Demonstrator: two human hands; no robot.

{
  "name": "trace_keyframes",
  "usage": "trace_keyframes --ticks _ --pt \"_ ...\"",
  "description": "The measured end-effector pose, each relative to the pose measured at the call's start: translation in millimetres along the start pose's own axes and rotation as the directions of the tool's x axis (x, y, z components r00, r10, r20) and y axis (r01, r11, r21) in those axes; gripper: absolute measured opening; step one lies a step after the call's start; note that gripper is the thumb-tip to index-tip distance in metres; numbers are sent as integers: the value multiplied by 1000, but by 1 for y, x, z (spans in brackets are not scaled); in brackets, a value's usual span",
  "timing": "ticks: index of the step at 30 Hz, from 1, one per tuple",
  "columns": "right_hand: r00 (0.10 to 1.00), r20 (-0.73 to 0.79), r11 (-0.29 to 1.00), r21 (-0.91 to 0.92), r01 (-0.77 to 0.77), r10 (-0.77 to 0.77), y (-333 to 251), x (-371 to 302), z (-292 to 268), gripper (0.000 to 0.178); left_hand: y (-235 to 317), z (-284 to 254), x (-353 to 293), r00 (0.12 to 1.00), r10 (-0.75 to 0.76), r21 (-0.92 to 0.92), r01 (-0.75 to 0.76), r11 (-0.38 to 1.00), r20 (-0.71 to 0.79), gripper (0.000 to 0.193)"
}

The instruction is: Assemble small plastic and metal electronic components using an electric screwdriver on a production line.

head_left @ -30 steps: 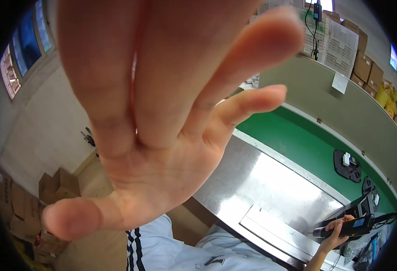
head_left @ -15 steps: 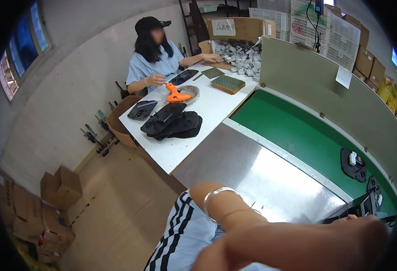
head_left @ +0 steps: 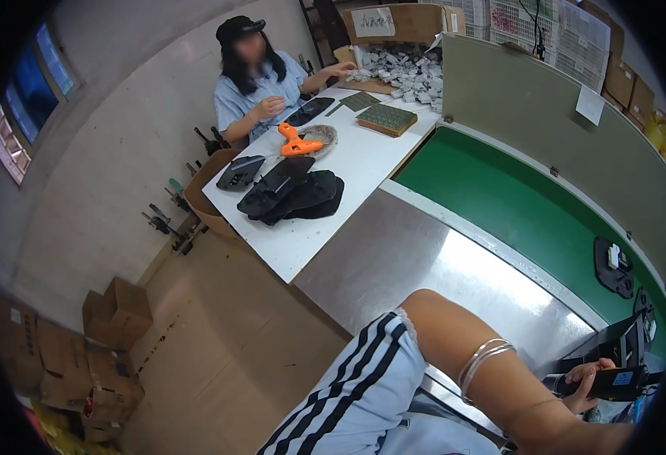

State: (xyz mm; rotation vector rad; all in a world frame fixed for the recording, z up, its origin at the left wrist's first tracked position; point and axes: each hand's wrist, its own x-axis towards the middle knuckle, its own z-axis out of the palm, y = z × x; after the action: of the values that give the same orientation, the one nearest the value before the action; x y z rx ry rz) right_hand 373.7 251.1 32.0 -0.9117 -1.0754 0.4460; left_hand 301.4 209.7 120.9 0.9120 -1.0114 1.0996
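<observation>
My left forearm (head_left: 515, 390), with silver bangles, reaches across to the lower right. The left hand's fingers are lost at the dark rim. Just beyond that forearm, a hand that looks like my right hand (head_left: 582, 379) has its fingers curled round a black object with a small blue label (head_left: 623, 378). The object's exact kind is unclear. Behind it stands a dark, box-like device (head_left: 614, 341). Close by on the green belt lie a black moulded plate with a white part (head_left: 614, 267) and a second black plate (head_left: 645, 315).
A person in a cap (head_left: 249, 83) sits at the white table (head_left: 295, 254). On it are stacked black parts (head_left: 291, 193), an orange glue gun (head_left: 299, 142), green circuit boards (head_left: 387, 119) and heaped white pieces. A grey partition (head_left: 515, 106) edges the green belt (head_left: 492, 182). Cartons (head_left: 117, 311) stand on the floor.
The view has shifted. My left forearm has swung right and down, and the blurred arm in front is gone. The hand on the black object now shows more fully.
</observation>
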Motion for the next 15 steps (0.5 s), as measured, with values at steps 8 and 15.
trace_keyframes --ticks 8,15 --pt "1000 6 1000 10 20 -20 -1 -2 8 27 28 -3 -41 938 -279 380 339 861 -206 32" --pt "999 12 998 60 30 -30 8 2 5 31 247 13 22 934 -104 880 356 313 -341 29"
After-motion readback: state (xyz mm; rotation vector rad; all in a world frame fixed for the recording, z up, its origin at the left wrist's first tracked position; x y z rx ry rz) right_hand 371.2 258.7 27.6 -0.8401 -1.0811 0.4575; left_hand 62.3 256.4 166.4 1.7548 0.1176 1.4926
